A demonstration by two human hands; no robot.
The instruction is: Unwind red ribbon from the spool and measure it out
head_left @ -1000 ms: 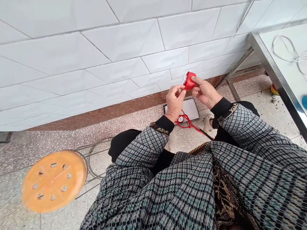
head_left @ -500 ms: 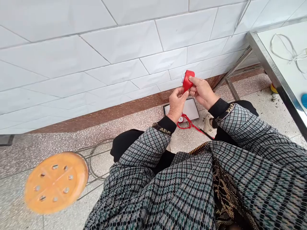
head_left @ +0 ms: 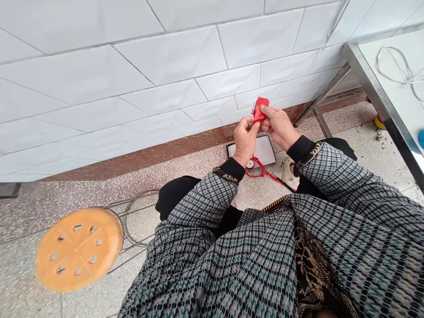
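Note:
A small flat red strip (head_left: 261, 109), folded or wrapped round a white piece whose edge shows at its left, is held up between both hands in front of the tiled wall. My left hand (head_left: 245, 138) pinches its lower end between thumb and fingers. My right hand (head_left: 278, 126) grips its right side, the thumb pressed flat on the red face. Below the hands, on the floor, is a dark-rimmed white panel or shallow tray (head_left: 266, 152), partly hidden by my left hand. A tangle of red cord (head_left: 260, 168) lies at its near edge with a small white disc (head_left: 250, 164).
An orange round stool (head_left: 79, 249) with a wire frame stands at left. On the right is a metal-edged table (head_left: 386, 101) with white cable (head_left: 394, 66) on it. A thin black and red stick (head_left: 286, 184) lies near my shoe (head_left: 289, 174). The white tiled wall (head_left: 185, 57) rises ahead.
The red strip has turned slightly and lies flatter under my right thumb. Both hands keep their hold in nearly the same place, and the view has shifted a little.

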